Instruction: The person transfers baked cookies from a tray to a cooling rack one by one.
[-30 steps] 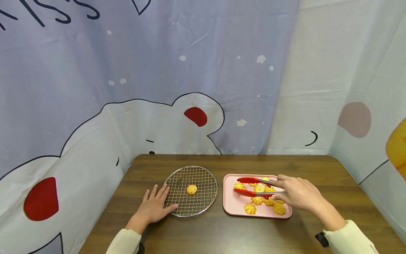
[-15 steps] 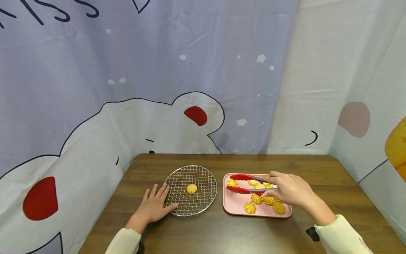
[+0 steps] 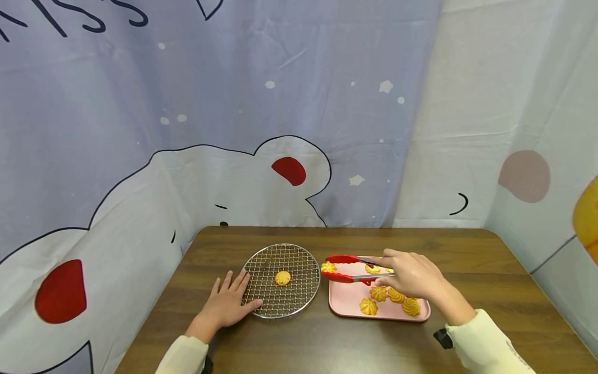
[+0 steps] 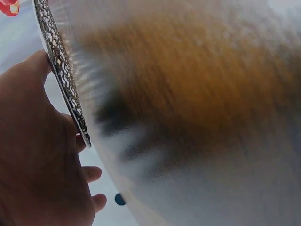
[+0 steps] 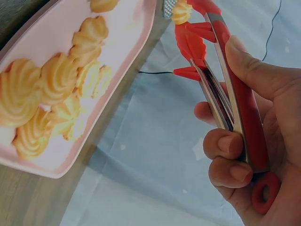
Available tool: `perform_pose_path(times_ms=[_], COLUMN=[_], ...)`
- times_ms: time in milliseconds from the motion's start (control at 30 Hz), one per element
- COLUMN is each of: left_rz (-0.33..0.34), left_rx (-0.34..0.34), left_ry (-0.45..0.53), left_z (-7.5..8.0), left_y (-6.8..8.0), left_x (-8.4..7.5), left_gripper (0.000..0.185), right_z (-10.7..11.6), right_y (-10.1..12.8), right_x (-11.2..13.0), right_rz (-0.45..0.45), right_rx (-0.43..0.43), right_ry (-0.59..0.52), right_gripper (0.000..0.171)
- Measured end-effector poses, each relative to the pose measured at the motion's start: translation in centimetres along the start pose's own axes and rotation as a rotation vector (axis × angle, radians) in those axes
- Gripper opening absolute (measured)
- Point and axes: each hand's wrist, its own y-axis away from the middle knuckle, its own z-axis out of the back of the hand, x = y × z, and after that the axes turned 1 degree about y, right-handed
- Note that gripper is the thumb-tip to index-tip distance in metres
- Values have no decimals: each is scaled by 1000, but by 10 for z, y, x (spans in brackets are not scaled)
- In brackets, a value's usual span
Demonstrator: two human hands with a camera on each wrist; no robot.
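Note:
My left hand (image 3: 225,306) lies spread at the left edge of a round wire cooling rack (image 3: 299,296), fingers straight. In the left wrist view the rack's rim (image 4: 63,84) meets the thumb side of that hand. One round cookie (image 3: 282,278) sits mid-rack. My right hand (image 3: 413,276) grips red-tipped metal tongs (image 5: 249,122), thumb on one arm and fingers curled round the other. Between the tong tips is a yellow swirled cookie (image 5: 181,12), over the left edge of a pink tray (image 3: 345,301). Several piped cookies (image 3: 396,295) lie in the tray, partly hidden by the right hand.
A brown wooden table (image 3: 317,343) bears the rack at left and the tray at right, with a narrow gap between them. A printed curtain (image 3: 355,130) hangs behind and along both sides of the table.
My right hand has moved left with the tongs, carrying the cookie from over the tray to its left edge. The left hand and rack have stayed in place.

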Motion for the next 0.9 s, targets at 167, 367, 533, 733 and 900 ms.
perform_pose_path(times_ms=[167, 367, 533, 733, 900], left_rz=[0, -1, -1, 1, 5], left_rx=[-1, -2, -5, -8, -5], left_ry=[4, 7, 6, 13, -1], left_z=[1, 3, 3, 1, 1], left_y=[0, 1, 0, 0, 0], left_x=[-1, -3, -2, -2, -2], left_gripper=[90, 89, 89, 89, 90], right_z=[-3, -6, -11, -19, -26], right_y=[-8, -20, -31, -43, -51], right_x=[6, 12, 18, 26, 31], right_rz=[5, 32, 43, 67, 68], right_rx=[0, -2, 21, 30, 45], right_ry=[-9, -12, -17, -46, -46], right_gripper=[51, 53, 55, 51, 53])
